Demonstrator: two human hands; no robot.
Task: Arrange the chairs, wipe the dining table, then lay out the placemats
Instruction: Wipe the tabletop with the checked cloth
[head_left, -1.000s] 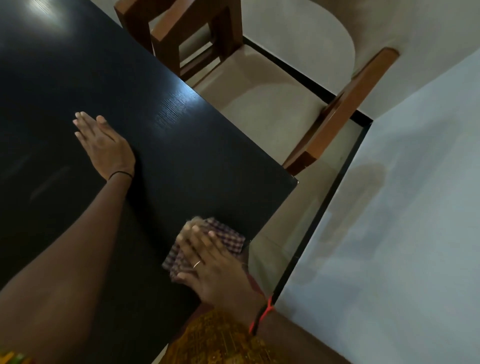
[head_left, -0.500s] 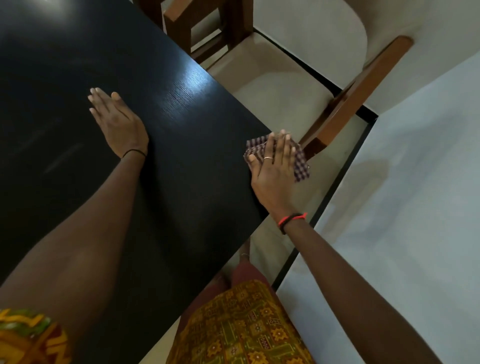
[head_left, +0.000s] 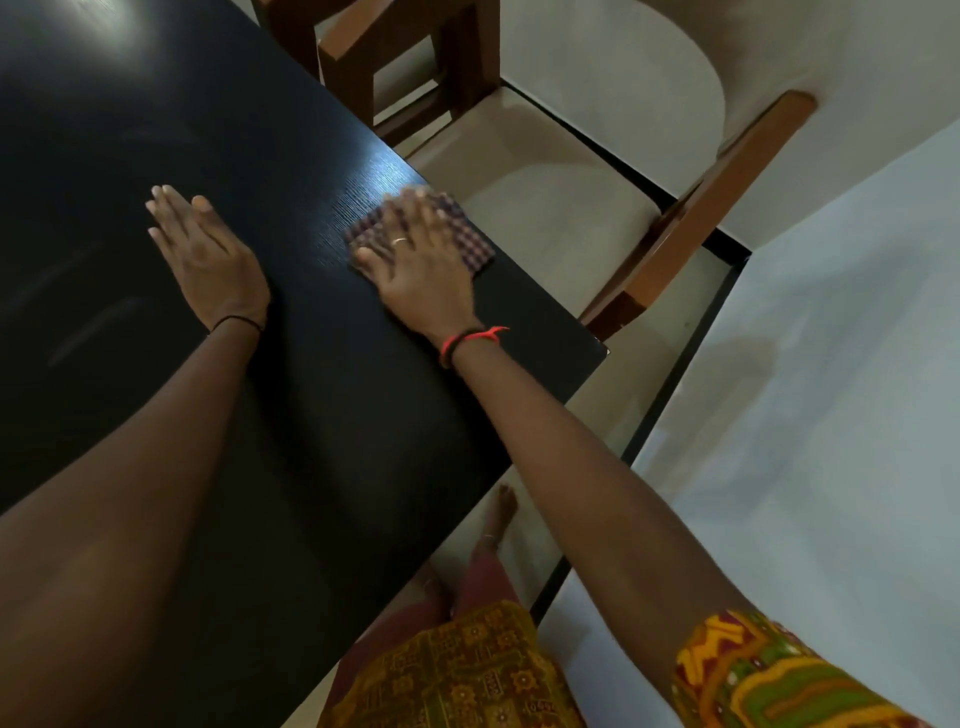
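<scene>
Head view: right hand (head_left: 422, 273) flat, fingers straight, pressing checked cloth (head_left: 470, 234) onto black dining table (head_left: 322, 415) near its right edge. Left hand (head_left: 208, 254) flat on tabletop, fingers straight, holding nothing. Wooden chair (head_left: 545, 218) just beside that edge; second chair (head_left: 358, 78) further along.

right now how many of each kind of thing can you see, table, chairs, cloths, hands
black wooden dining table: 1
brown wooden chairs: 2
checked wiping cloth: 1
bare hands: 2 (left hand, right hand)
total: 6
</scene>
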